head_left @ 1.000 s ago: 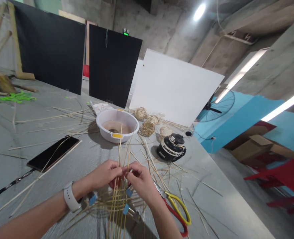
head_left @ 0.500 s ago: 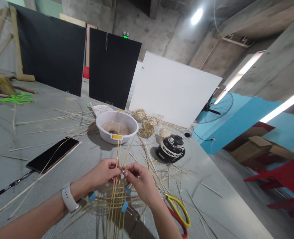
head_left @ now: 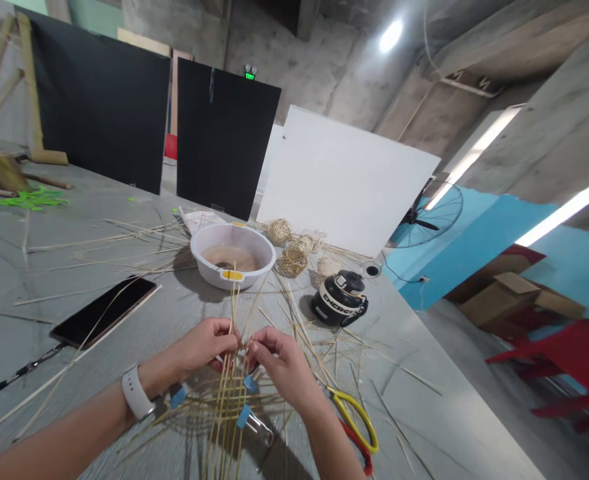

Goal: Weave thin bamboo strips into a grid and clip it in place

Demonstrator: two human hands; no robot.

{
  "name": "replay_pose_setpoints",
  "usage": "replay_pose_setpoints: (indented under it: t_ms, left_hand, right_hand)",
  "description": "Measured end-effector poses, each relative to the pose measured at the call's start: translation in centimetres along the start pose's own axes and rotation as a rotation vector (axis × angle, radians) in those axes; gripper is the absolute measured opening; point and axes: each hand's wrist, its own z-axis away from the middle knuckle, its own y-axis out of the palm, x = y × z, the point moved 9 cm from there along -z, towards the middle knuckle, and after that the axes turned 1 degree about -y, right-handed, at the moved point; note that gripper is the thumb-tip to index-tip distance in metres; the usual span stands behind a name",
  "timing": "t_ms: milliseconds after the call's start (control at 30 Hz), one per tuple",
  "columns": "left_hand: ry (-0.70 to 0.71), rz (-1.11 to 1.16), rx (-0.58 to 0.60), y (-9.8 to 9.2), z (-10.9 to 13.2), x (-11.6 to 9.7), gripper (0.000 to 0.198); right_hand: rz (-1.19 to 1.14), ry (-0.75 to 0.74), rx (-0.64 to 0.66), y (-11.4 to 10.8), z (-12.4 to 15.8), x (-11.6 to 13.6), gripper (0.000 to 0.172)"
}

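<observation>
A lattice of thin bamboo strips (head_left: pixel 227 393) lies on the table before me, several strips crossing each other. My left hand (head_left: pixel 214 341) pinches upright strips near the far side of the lattice. Close beside it, my right hand (head_left: pixel 274 357) closes thumb and fingers on a strip. Clips with blue ends hold the weave: one blue-ended clip (head_left: pixel 243 417) sits at the near right, a second blue-ended clip (head_left: pixel 250 383) under my right hand, and a third blue-ended clip (head_left: pixel 177 397) by my left wrist. The exact crossing at my fingertips is partly hidden.
A white basin (head_left: pixel 199 257) of water stands beyond my hands. Woven balls (head_left: pixel 294 261) and a black jug (head_left: pixel 339 300) are to its right. Red-and-yellow-handled cutters (head_left: pixel 357 417) lie by my right forearm. A phone (head_left: pixel 107 310) lies left, with loose strips scattered around.
My hands have moved slightly apart at the fingertips, and the lattice has shifted a little to the left. The clips have tilted slightly. Both hands keep hold of strips.
</observation>
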Motion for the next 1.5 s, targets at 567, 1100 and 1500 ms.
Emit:
replay_pose_setpoints:
  t_ms: [567, 1100, 1500]
  left_hand:
    - [0.07, 0.04, 0.013, 0.1, 0.5, -1.0, 0.013]
    - [0.025, 0.138, 0.146, 0.3, 0.3, -0.3, 0.029]
    - [0.073, 0.138, 0.134, 0.3, 0.3, -0.9, 0.02]
  right_hand:
    - [0.049, 0.04, -0.042, 0.1, 0.4, -0.7, 0.008]
    - [-0.001, 0.081, 0.009, 0.1, 0.0, -1.7, 0.014]
    - [-0.05, 0.083, 0.012, 0.2, 0.0, -1.5, 0.017]
